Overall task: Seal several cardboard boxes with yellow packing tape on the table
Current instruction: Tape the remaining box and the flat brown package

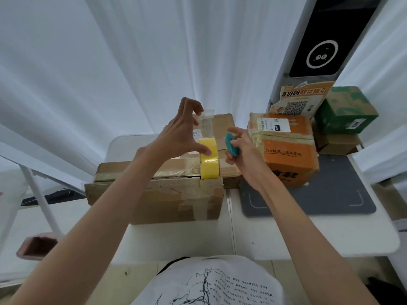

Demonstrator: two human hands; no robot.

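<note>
Yellow tape roll [209, 158] upright on brown box [167, 194] at bench [286, 234] centre; left hand [180, 133] grip pinches the pulled tape strip [206, 122], thumb on roll; right hand [240, 150] grip holds teal cutter [231, 143] beside it.

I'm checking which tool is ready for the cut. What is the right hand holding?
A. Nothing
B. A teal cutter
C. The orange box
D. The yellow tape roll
B: the right hand curls around a teal cutter, while the yellow tape roll stands on the brown box under the left hand, which pinches the pulled-up tape strip.
</note>
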